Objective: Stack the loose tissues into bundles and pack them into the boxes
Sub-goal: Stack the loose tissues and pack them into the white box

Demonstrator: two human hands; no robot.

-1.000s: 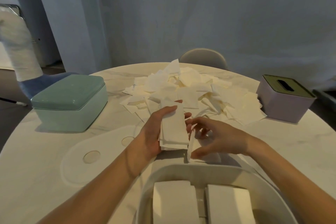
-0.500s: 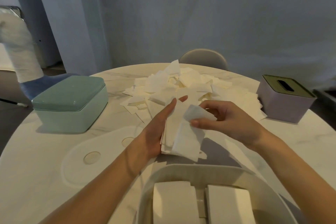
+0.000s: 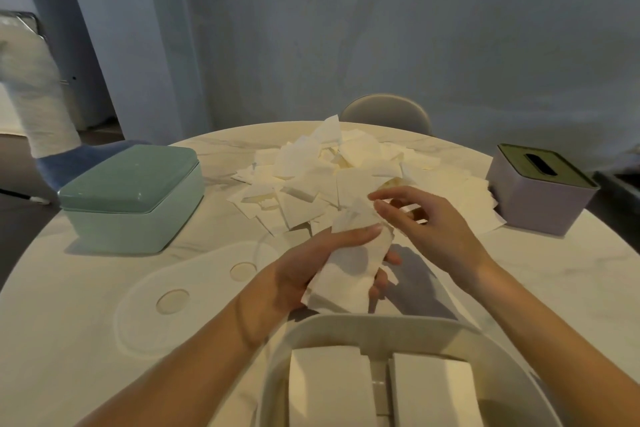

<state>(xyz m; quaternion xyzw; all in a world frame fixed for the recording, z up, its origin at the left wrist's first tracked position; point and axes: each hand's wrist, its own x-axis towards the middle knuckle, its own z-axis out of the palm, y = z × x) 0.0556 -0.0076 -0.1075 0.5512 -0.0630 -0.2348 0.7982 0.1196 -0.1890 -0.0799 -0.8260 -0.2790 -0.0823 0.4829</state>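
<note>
Closest to me sits the open white box (image 3: 446, 333), its rim curving round two neat bundles already laid side by side in its two compartments, so part of the packing looks done. Just beyond its far rim my left hand (image 3: 311, 267) is curled round the bundle (image 3: 349, 270) I am building, thumb across the top sheet and fingers wrapped underneath, holding it clear of the table (image 3: 86, 340). My right hand (image 3: 426, 225) hovers at the bundle's far end with fingers loosely spread; the fingertips seem to be at the edge of the top tissue, but I cannot tell for certain whether they pinch it or only brush it. I judge I am in the stacking step, settling one more sheet onto the bundle. The sheets sit a little skewed, so the next move calls for squaring the edges with my right hand before reaching out for another. Further off lies the loose pile of tissues (image 3: 329, 180), still large, spread over the middle of the table. To the left of it stands the green lidded box (image 3: 131, 191), closed, and to the right the lilac box with a slotted top (image 3: 540, 191). Beyond the table a chair back (image 3: 386, 111) shows
</note>
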